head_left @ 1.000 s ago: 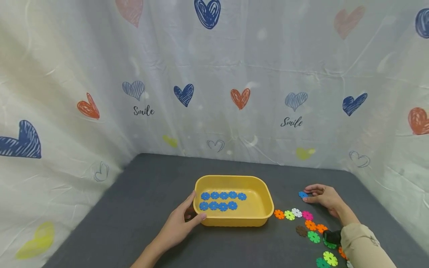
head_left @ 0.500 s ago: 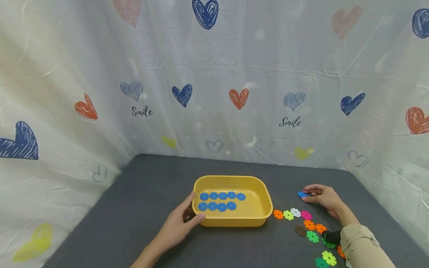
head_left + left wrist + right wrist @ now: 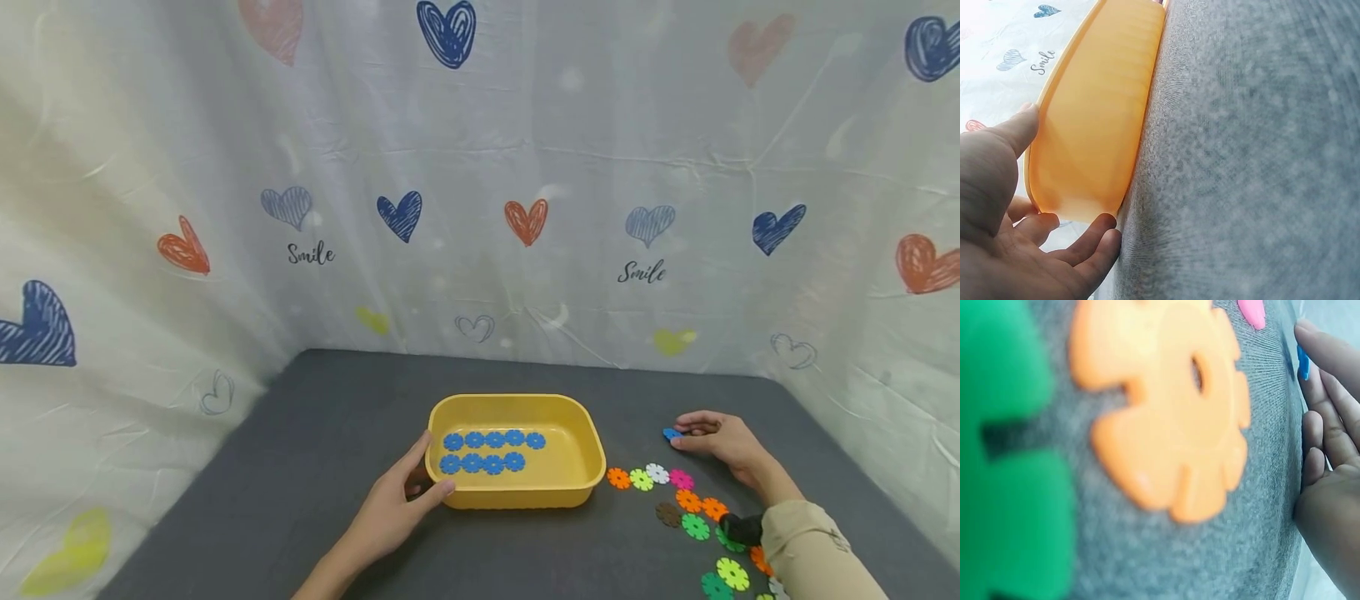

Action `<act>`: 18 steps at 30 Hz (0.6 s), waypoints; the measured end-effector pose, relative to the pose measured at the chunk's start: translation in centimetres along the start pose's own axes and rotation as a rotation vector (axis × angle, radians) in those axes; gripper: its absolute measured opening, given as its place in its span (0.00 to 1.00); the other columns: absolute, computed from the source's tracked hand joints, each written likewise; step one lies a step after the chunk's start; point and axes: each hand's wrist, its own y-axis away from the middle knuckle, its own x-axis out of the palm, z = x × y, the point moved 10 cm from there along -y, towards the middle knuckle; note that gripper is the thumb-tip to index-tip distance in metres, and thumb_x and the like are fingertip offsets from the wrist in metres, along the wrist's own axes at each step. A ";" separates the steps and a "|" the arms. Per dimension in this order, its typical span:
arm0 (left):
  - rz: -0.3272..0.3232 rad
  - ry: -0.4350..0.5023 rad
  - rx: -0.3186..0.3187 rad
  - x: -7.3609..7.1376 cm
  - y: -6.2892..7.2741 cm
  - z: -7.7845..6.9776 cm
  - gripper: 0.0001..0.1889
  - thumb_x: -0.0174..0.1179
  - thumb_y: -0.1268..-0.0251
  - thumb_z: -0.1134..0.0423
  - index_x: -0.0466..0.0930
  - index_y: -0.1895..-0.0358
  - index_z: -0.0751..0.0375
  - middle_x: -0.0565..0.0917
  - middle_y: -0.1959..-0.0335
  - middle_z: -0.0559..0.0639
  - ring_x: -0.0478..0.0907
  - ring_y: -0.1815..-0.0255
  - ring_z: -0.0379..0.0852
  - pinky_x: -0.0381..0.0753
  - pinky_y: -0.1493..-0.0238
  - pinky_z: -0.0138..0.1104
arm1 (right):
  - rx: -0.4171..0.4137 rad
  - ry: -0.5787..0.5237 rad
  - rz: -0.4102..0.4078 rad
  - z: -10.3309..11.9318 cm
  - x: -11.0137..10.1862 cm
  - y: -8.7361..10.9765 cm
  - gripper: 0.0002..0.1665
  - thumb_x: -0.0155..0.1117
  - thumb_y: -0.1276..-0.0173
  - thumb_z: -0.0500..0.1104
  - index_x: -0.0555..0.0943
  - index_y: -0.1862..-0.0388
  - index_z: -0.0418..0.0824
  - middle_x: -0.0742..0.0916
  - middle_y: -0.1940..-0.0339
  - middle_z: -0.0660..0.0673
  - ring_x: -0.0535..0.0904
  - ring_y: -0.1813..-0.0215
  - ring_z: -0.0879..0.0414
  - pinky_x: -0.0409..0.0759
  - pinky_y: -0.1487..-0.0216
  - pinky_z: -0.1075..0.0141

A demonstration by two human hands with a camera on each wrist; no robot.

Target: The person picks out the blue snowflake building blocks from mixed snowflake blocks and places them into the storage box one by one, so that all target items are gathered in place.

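A shallow yellow plastic bin (image 3: 577,498) stands on the dark grey cloth, with two rows of blue snowflake discs (image 3: 494,439) inside its left part. My left hand (image 3: 386,508) grips the bin's left end; its thumb lies on the near corner of the rim, and the other fingers lie against the end wall (image 3: 1079,150) in the left wrist view. To the right of the bin, my right hand (image 3: 726,442) pinches one blue snowflake disc (image 3: 671,434) between thumb and fingers, low over the cloth. In the right wrist view only a thin edge of that disc (image 3: 1303,362) shows.
Between the bin and the right forearm lie several loose discs: orange (image 3: 618,478), white (image 3: 657,473), pink (image 3: 681,479), brown (image 3: 669,515) and green (image 3: 695,527). A black wrist camera (image 3: 742,530) hides part of another. A heart-printed curtain (image 3: 480,167) hangs behind the table.
The whole scene has shifted slightly left in the head view. The left hand keeps its hold on the bin. The right hand still pinches the blue disc, now less visible beyond the fingertips.
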 end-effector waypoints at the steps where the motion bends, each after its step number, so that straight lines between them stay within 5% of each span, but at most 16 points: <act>1: -0.002 -0.003 -0.001 0.0 0.0 0.0 0.46 0.65 0.36 0.45 0.51 0.21 0.54 0.63 0.26 0.55 0.76 0.42 0.49 0.78 0.47 0.47 | -0.002 -0.008 0.000 -0.1 0.0 0.0 0.30 0.76 0.39 0.42 0.78 0.43 0.26 0.85 0.49 0.39 0.78 0.55 0.59 0.78 0.55 0.69; 18: -0.008 0.010 -0.035 0.0 -0.1 0.2 0.46 0.66 0.37 0.44 0.51 0.21 0.53 0.63 0.26 0.53 0.76 0.41 0.48 0.78 0.46 0.47 | -0.034 -0.002 0.038 0.7 -0.6 0.9 0.30 0.75 0.38 0.42 0.78 0.42 0.26 0.86 0.50 0.37 0.83 0.54 0.58 0.80 0.54 0.66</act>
